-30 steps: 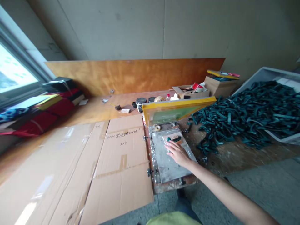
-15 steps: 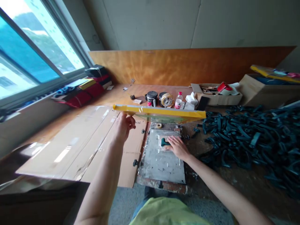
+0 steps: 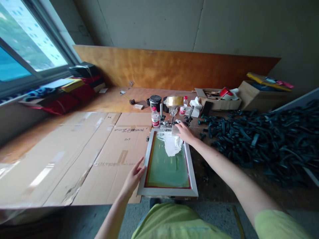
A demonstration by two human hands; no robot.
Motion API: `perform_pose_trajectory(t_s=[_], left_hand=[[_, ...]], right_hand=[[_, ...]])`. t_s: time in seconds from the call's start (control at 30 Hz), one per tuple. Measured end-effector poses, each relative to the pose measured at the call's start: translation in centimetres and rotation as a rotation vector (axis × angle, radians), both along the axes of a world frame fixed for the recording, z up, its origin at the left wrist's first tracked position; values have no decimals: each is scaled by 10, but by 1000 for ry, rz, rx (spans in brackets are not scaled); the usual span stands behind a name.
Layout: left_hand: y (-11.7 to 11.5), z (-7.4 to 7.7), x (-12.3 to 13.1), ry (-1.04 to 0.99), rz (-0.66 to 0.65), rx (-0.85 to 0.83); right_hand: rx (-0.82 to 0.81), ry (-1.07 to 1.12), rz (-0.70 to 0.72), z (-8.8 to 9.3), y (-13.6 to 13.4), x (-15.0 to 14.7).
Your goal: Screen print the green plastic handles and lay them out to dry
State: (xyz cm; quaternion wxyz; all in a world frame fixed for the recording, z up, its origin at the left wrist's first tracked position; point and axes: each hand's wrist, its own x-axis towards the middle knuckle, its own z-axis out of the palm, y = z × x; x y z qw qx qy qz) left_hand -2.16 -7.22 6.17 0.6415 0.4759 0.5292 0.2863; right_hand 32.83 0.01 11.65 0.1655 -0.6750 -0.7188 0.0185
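In the head view, your left hand point(image 3: 134, 176) is open, fingers spread, holding nothing, just beside the left rail of the silver screen frame point(image 3: 167, 192), which lies flat at lower centre. Your right hand point(image 3: 184, 132) rests at the frame's top edge, slightly curled; whether it grips anything cannot be told. A white cloth point(image 3: 172, 146) lies on the green mesh point(image 3: 166, 174). The cardboard point(image 3: 74, 166) left of the frame bears "204" and handwritten characters too blurred to read. The red label on the water bottle point(image 3: 156, 119) is also unreadable.
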Motion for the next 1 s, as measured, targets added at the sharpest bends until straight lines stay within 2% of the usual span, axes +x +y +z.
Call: perform_pose_trajectory(t_s=[0.07, 0.17, 0.27, 0.37, 0.5, 0.67, 0.83, 0.9, 1.0], left_hand=[[1, -13, 2, -14, -2, 1], [3, -26, 2, -10, -3, 9], [4, -33, 0, -5, 3, 12], [5, -35, 0, -24, 4, 2], [4, -34, 2, -47, 6, -16], [3, -32, 3, -37, 17, -26], [3, -38, 1, -12, 9, -3], [3, -41, 0, -11, 2, -3], [3, -43, -1, -13, -7, -6]], right_hand=[[-111, -76, -24, 1, 5, -7], [-263, -135, -33, 5, 6, -8], [-235, -129, 13, 8, 5, -6], [-161, -177, 43, 5, 1, -6], [-183, -313, 33, -5, -7, -8], [-229, -335, -83, -7, -17, -17], [-298, -273, -198, -3, -20, -37], [-292, -262, -153, -6, -23, -45], [-271, -273, 28, -14, -37, -50]])
